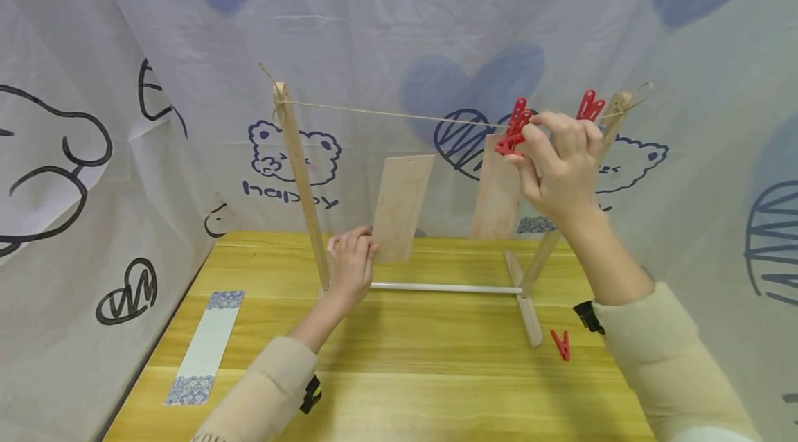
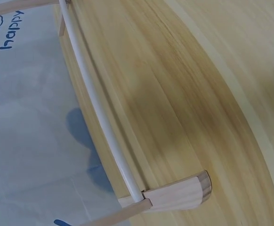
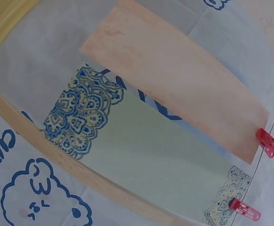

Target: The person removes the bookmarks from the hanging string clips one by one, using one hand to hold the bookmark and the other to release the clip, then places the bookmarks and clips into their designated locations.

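My left hand (image 1: 352, 262) holds a plain pale bookmark-shaped card (image 1: 404, 203) by its lower left edge; the card stands tilted below the string (image 1: 374, 111), with a small hole near its top. Thumb and forefinger of my right hand (image 1: 564, 165) pinch a red clothespin (image 1: 522, 125) close to the string. Beside it, another red clothespin (image 3: 271, 143) clips a pinkish card (image 3: 179, 77) to the line. Farther right, a red clothespin (image 3: 245, 209) clips a pale green card (image 3: 151, 146) with blue lace-patterned ends. My forearm mostly hides that card in the head view.
The string runs between two wooden posts (image 1: 299, 186), joined low by a white rod (image 1: 445, 287). On the wooden table (image 1: 405, 386), a blue-ended white card (image 1: 206, 348) lies left and a loose red clothespin (image 1: 561, 345) lies right. A printed cloth (image 1: 361, 26) hangs behind.
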Demonstrator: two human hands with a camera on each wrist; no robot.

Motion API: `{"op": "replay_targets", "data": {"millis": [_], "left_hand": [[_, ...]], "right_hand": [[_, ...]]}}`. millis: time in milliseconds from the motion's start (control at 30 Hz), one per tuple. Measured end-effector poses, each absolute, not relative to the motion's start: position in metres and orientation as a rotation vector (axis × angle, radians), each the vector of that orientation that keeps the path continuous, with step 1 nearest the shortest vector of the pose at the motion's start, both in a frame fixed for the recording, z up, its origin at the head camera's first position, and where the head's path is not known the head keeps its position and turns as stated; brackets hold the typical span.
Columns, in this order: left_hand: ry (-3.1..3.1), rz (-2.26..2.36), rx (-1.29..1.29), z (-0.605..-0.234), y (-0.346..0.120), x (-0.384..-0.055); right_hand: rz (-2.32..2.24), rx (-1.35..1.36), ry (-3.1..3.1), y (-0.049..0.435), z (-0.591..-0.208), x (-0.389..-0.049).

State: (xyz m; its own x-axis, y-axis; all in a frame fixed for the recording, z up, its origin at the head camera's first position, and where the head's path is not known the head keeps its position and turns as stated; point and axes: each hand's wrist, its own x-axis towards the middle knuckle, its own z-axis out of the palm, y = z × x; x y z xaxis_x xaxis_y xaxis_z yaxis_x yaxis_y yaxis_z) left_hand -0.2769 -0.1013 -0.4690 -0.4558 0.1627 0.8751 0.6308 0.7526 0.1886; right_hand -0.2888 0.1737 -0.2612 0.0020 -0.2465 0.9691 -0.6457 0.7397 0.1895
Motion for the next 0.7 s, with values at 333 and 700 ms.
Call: {"op": "replay_targets", "data": {"millis": [333, 700], "left_hand": [[-2.004, -0.620, -0.567, -0.474, -0.114, -0.273], [-2.055, -0.630, -0.582, -0.479, -0.132, -0.267]], "right_hand": [[0.362, 0.742, -1.584, 0.183, -0.270, -0.284], [0.306, 0.756, -1.581, 0.191, -0.279, -0.277]]}}
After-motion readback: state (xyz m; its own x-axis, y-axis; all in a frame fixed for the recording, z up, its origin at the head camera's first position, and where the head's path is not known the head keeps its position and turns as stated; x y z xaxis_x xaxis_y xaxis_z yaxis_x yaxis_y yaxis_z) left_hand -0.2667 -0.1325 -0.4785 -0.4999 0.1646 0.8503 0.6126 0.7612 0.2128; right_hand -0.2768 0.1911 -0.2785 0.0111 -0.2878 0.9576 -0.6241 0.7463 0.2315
